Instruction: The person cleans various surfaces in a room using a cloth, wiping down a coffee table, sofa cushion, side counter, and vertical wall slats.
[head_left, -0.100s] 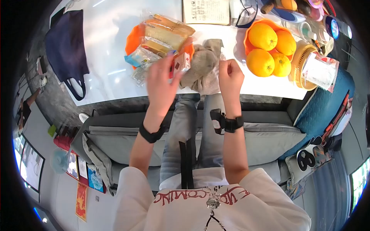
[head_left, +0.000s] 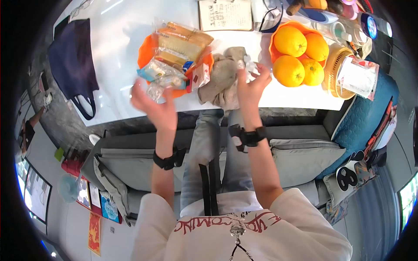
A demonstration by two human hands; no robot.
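The left hand point(head_left: 153, 104) was smeared by motion, so its fingertips were hard to make out, and the small clear thing at the right hand point(head_left: 249, 82) was too crumpled and glossy to identify; the top of the view cut off the notebook point(head_left: 225, 15) and the bottles point(head_left: 344, 26) at the far edge of the table point(head_left: 113, 39). The left hand hung spread and empty just over the near edge of the table, fingers wide, close below the clear packets point(head_left: 163, 76) that spilled from the orange bowl point(head_left: 146, 48), though whether it touched them could not be told. The right hand was raised at the near edge, its fingers point(head_left: 261, 71) loosely curled and pinching the clear wrapper point(head_left: 249, 65) against the thumb. The wrapper sat just beside the grey cloth point(head_left: 222, 78), which lay bunched between the two hands and hid part of the table behind it. A red-and-white sachet point(head_left: 200, 76) leaned on the bowl's rim next to the cloth. To the right stood a second bowl with oranges point(head_left: 294, 54), then a wicker basket point(head_left: 337, 65) under a plastic bag point(head_left: 359, 76). A dark tote point(head_left: 72, 56) lay at the table's left end.
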